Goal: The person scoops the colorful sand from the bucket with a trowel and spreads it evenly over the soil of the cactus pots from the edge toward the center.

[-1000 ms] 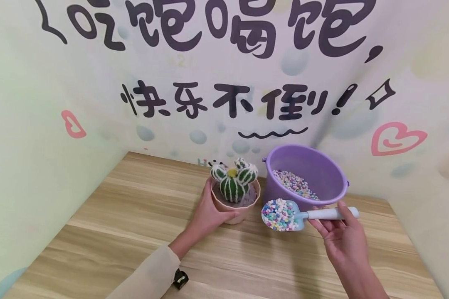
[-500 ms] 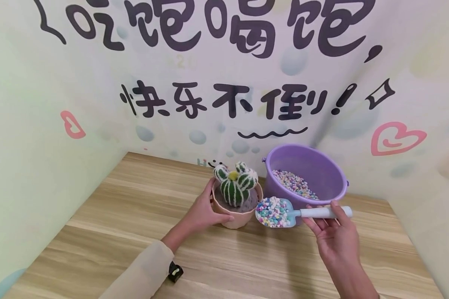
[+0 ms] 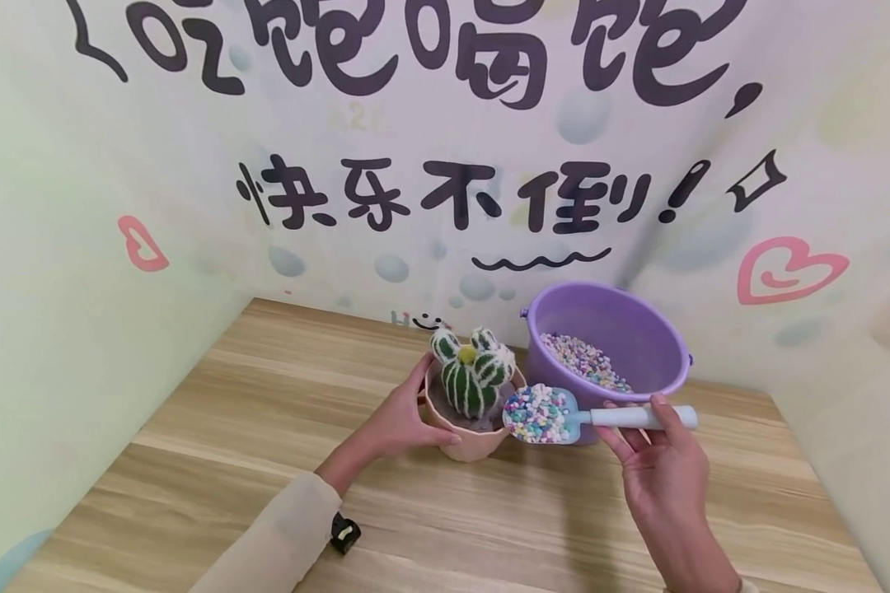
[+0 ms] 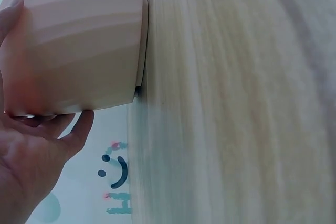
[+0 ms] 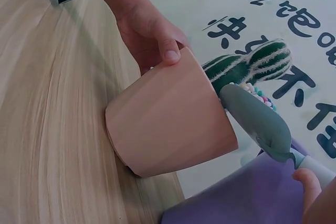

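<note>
My left hand [image 3: 395,422] grips the side of a pink flowerpot [image 3: 469,445], thumb in front and fingers around the far side. In the pot stands a green cactus [image 3: 469,387] with white fuzzy ribs and a yellow top, set in grey filling. My right hand [image 3: 663,478] holds a light-blue scoop [image 3: 630,417] by its pale handle. Small multicoloured pebbles [image 3: 537,413] heap its blade, whose tip overlaps the pot's right rim. From the right wrist view, the underside of the scoop [image 5: 257,121] shows right at the rim of the tilted-looking pot [image 5: 168,119].
A purple bucket [image 3: 615,329] with more coloured pebbles [image 3: 582,362] inside stands just behind the scoop, near the back wall. The wood-grain table [image 3: 267,395] meets printed walls at the back and both sides. A black band [image 3: 344,534] is at my left wrist.
The scoop of pebbles has moved left to the pot's rim. My left hand has shifted the pot slightly right and towards me, and the cactus has turned a little.
</note>
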The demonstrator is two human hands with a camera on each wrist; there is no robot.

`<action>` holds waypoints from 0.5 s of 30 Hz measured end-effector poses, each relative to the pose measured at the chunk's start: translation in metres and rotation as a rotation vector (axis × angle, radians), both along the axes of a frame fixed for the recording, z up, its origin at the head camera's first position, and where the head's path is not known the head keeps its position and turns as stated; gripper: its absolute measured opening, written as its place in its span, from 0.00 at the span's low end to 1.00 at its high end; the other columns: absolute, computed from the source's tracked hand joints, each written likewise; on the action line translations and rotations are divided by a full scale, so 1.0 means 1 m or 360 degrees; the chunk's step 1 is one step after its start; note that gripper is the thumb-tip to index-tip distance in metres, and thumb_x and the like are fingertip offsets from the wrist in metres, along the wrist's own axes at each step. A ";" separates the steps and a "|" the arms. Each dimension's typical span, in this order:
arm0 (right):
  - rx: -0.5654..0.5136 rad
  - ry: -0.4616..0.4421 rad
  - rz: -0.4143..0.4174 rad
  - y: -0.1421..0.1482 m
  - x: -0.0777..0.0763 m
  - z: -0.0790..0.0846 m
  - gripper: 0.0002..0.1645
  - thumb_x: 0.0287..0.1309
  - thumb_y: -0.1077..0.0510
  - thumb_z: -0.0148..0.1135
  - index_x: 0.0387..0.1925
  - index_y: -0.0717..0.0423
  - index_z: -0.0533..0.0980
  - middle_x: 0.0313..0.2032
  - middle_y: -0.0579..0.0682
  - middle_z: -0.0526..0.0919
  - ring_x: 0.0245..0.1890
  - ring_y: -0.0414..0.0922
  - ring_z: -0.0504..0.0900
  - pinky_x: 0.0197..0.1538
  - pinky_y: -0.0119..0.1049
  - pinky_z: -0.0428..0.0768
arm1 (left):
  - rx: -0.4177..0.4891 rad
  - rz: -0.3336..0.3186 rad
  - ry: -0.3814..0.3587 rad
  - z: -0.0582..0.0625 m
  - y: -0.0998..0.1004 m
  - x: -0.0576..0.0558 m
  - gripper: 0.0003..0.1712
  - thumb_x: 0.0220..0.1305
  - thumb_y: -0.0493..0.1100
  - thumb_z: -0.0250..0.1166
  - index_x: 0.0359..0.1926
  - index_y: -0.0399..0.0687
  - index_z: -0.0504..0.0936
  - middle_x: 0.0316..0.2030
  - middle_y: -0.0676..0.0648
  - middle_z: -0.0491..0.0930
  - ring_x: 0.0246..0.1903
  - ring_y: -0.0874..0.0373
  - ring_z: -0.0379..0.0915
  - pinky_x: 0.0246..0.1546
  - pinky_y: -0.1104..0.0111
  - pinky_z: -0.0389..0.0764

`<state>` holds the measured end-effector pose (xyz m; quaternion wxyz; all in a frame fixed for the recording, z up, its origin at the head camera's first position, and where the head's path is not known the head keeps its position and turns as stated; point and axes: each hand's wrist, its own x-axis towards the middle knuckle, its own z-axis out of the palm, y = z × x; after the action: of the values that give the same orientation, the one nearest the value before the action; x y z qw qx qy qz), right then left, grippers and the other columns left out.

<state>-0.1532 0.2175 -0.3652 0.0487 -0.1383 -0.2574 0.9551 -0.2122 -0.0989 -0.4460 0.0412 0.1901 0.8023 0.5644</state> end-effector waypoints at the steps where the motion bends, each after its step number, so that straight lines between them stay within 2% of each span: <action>1: 0.0013 0.0001 -0.0018 -0.001 0.000 0.001 0.09 0.66 0.62 0.58 0.47 0.57 0.70 0.36 0.58 0.83 0.38 0.57 0.86 0.39 0.59 0.82 | -0.0011 -0.0003 0.0003 0.000 0.000 0.000 0.74 0.39 0.46 0.83 0.78 0.52 0.40 0.73 0.45 0.56 0.68 0.49 0.60 0.66 0.55 0.66; 7: 0.0144 -0.0013 -0.0129 -0.006 0.001 0.003 0.11 0.63 0.62 0.62 0.45 0.60 0.71 0.33 0.57 0.82 0.35 0.55 0.87 0.36 0.57 0.83 | -0.0042 -0.0042 0.0022 0.001 0.002 0.003 0.73 0.39 0.47 0.83 0.77 0.53 0.41 0.72 0.44 0.58 0.68 0.50 0.59 0.68 0.55 0.62; 15: 0.0276 -0.0055 -0.0225 -0.010 0.003 0.006 0.09 0.61 0.63 0.65 0.39 0.61 0.73 0.33 0.54 0.81 0.31 0.53 0.87 0.34 0.54 0.83 | -0.0058 -0.0067 0.0029 -0.001 0.002 0.007 0.74 0.40 0.49 0.82 0.78 0.54 0.39 0.74 0.46 0.53 0.71 0.51 0.54 0.69 0.54 0.60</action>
<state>-0.1503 0.2078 -0.3593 0.1233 -0.1679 -0.3295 0.9209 -0.2052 -0.0973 -0.4467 0.0491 0.2113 0.8087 0.5468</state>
